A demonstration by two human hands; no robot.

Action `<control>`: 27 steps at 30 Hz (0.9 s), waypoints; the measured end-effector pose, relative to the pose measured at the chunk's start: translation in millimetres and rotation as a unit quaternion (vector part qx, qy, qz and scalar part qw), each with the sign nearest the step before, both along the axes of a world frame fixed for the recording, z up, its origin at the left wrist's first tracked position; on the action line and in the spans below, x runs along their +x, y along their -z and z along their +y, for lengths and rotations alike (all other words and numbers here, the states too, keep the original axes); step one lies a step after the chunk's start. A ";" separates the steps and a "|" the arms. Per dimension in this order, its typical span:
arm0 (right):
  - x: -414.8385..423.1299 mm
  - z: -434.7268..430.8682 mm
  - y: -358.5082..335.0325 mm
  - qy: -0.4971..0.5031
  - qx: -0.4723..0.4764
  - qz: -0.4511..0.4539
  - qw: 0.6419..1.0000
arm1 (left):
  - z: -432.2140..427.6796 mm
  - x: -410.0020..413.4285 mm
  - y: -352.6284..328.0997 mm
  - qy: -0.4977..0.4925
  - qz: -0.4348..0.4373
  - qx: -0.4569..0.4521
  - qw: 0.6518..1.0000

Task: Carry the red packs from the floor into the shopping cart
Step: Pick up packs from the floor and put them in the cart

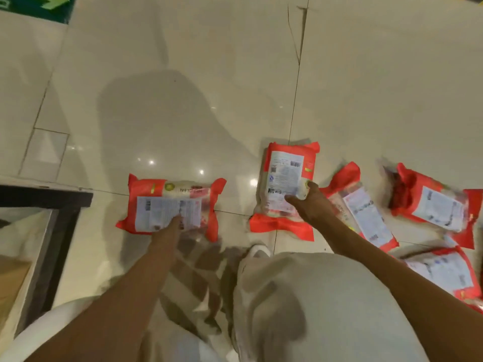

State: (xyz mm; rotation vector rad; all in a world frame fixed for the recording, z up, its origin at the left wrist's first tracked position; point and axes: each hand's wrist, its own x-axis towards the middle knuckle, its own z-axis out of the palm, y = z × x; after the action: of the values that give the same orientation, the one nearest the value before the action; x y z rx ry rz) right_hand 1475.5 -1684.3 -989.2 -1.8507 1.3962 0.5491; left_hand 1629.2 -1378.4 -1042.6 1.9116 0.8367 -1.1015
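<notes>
My left hand (171, 227) touches the leftmost red pack (167, 202) on the tiled floor (209, 74); blur hides its grip, so I cannot tell. My right hand (312, 205) lies spread wide on the next pack (286, 176). Three more packs (366, 215) lie to its right.

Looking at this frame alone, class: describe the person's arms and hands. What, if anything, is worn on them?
The left arm and right arm are bare to the frame's edge, with no sleeves. No glove, watch or band shows on the left hand or right hand, though motion blur hides fine detail.
</notes>
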 end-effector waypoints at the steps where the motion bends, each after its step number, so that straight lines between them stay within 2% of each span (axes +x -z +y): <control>1: -2.6 -2.7 1.2 0.040 0.011 -0.009 0.999 | -1.0 -1.7 -6.4 -0.036 0.018 -0.012 0.999; 2: 2.4 -7.4 28.2 0.070 0.017 -0.032 0.997 | -3.2 5.0 10.5 -0.086 0.029 -0.025 0.996; 6: -2.9 -38.0 118.9 0.187 0.036 -0.070 0.979 | -17.8 28.1 46.0 -0.215 -0.021 -0.070 0.974; 9: 3.3 -45.6 118.8 0.233 0.092 -0.093 0.964 | -26.9 45.9 56.8 -0.246 -0.056 -0.075 0.965; 13: 16.0 -28.3 94.8 0.235 0.113 -0.084 0.962 | -37.6 54.6 52.7 -0.231 -0.089 -0.035 0.968; 16: 22.0 -13.3 81.0 0.232 0.095 -0.103 0.963 | -36.2 49.6 26.1 -0.142 -0.125 -0.015 0.982; 19: 43.7 1.7 12.2 0.172 0.041 -0.130 0.976 | -40.9 46.8 -52.6 -0.057 -0.195 0.015 0.979; 21: 66.9 9.7 -88.8 0.143 0.028 -0.162 0.976 | -42.4 54.0 -144.3 -0.041 -0.234 -0.008 0.971; 22: 71.3 13.7 -98.8 0.125 0.001 -0.171 0.977 | -45.9 52.4 -154.4 -0.023 -0.268 -0.007 0.963; 24: 92.5 22.5 -221.2 0.091 -0.026 -0.209 0.973 | -40.8 64.8 -271.7 -0.028 -0.308 -0.044 0.950; 25: 91.5 29.2 -233.2 0.090 -0.044 -0.207 0.973 | -41.7 61.3 -284.8 -0.021 -0.317 -0.039 0.948; 26: 99.5 37.3 -307.5 0.073 -0.066 -0.243 0.965 | -35.7 68.8 -358.8 -0.015 -0.342 -0.060 0.938; 27: 107.0 45.2 -374.3 0.063 -0.060 -0.241 0.967 | -30.2 74.0 -424.9 -0.011 -0.341 -0.085 0.936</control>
State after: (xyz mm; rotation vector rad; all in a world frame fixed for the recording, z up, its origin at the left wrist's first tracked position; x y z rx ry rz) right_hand 1582.5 -1639.1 -614.9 -1.8134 1.2202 -0.0555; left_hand 1703.3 -1408.5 -617.7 1.9332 0.3539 -0.4091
